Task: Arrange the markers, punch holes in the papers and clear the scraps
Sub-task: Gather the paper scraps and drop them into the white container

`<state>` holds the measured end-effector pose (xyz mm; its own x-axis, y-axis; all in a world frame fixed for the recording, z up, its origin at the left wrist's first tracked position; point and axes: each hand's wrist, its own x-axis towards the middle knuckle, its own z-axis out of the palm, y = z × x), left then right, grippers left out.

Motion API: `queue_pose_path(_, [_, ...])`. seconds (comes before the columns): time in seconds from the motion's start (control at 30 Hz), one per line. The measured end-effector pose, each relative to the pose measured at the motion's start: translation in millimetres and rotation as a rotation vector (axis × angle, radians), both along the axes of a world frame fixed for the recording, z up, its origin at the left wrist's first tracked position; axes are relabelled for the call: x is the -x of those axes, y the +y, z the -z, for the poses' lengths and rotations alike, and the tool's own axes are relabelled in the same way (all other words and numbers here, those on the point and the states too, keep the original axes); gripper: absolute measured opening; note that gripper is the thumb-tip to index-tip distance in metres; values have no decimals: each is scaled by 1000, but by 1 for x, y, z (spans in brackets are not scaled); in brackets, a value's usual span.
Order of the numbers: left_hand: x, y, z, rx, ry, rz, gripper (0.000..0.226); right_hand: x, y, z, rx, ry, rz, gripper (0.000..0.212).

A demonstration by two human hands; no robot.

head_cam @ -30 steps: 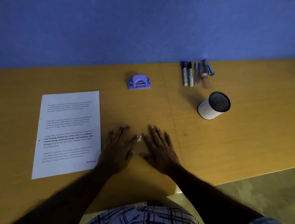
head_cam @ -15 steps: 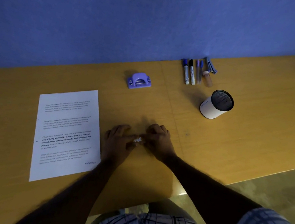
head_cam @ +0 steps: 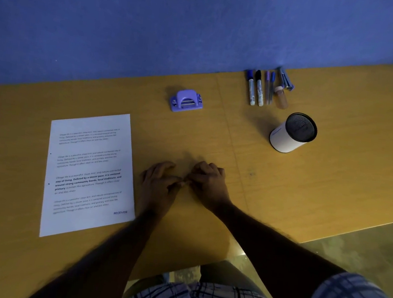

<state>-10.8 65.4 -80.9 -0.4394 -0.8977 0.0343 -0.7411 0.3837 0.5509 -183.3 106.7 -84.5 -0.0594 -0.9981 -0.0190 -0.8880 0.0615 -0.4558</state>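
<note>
My left hand (head_cam: 159, 186) and my right hand (head_cam: 208, 182) lie close together on the wooden table (head_cam: 334, 176), thumbs meeting. A small pale bit of the paper scraps (head_cam: 183, 183) shows between them; the rest is hidden. My right hand's fingers are curled, pinching at the scraps. My left hand's fingers are loosely bent, its thumb against the scraps. The printed paper (head_cam: 85, 173) lies flat just left of my left hand. The purple hole punch (head_cam: 186, 100) stands behind it. Several markers (head_cam: 256, 88) lie side by side against the wall.
A white cup with a black mesh rim (head_cam: 290, 135) stands right of the hands, in front of the markers. A small brown bottle (head_cam: 281, 97) and a blue tool (head_cam: 285, 79) lie beside the markers. The blue wall bounds the table's far edge.
Both hands went from flat with spread fingers to curled and drawn together. The white scraps between the thumbs are now almost covered.
</note>
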Motion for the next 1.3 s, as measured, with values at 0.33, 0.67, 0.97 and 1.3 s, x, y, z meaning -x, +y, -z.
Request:
queue_pose_path(0.33, [5,0,8,78,-62,45,25,-12,3,0,-62,109,-42,27])
queue_pose_path(0.67, [14,-14,0,3,36,47,34,-12,-2,-10,-199,-67,94,25])
queue_pose_path(0.97, [60,-22,-54,-668,633,-281,13,23,9,-61,-253,-1333,585,20])
queue_pose_path(1.3, [178,-35,-108,-748,631,17,14,117,15,-101,-49,-1510,625,22])
